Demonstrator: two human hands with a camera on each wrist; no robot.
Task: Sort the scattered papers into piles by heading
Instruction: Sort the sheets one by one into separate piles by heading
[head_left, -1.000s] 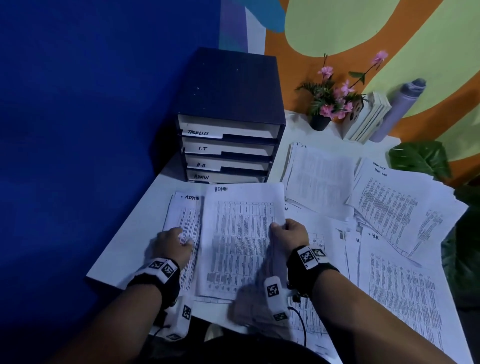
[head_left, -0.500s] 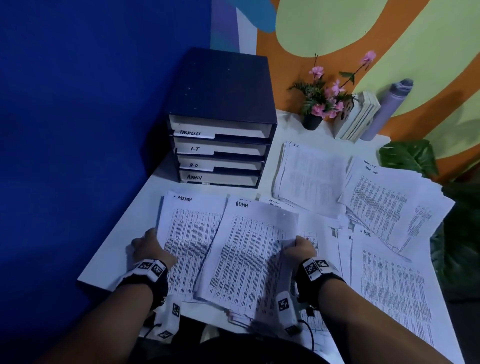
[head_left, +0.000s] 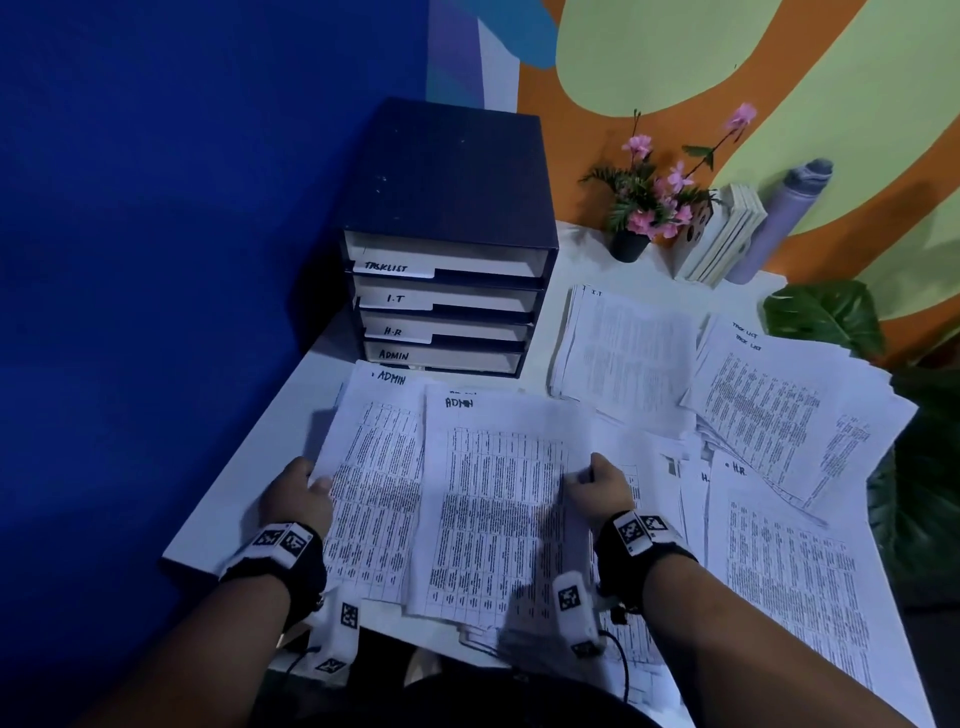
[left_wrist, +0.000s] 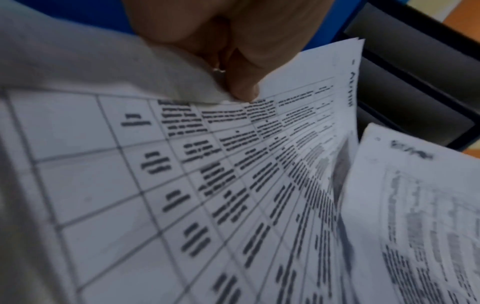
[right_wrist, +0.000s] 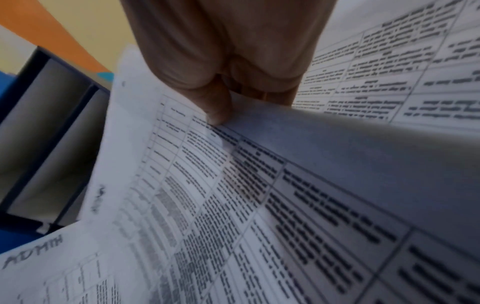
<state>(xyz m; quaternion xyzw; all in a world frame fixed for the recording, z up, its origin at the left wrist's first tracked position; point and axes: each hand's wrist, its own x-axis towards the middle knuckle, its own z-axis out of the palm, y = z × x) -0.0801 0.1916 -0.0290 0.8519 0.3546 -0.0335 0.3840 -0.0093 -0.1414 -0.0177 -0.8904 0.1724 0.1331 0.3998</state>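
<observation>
Two stacks of printed sheets headed ADMIN lie side by side at the near left of the white table (head_left: 249, 457). My left hand (head_left: 301, 493) pinches the left edge of the left ADMIN stack (head_left: 379, 467); its thumb (left_wrist: 241, 90) presses on the top sheet (left_wrist: 207, 185). My right hand (head_left: 597, 480) grips the right edge of the right ADMIN stack (head_left: 498, 499), thumb (right_wrist: 218, 111) on top of the paper (right_wrist: 233, 205). Farther back lie an I.T pile (head_left: 623, 353) and a TASK LIST pile (head_left: 774, 395). An H.R pile (head_left: 789, 571) lies at the near right.
A dark four-drawer organiser (head_left: 447, 249) labelled TASKLIST, I.T, H.R, ADMIN stands at the back left. A potted pink flower (head_left: 649, 197), upright books (head_left: 722, 234) and a grey bottle (head_left: 784, 213) stand along the back wall. Green leaves (head_left: 826, 317) hang over the right edge.
The right ADMIN stack tilted clockwise half a second ago and now lies straight again. My left hand has slid from on top of the left stack to its left edge.
</observation>
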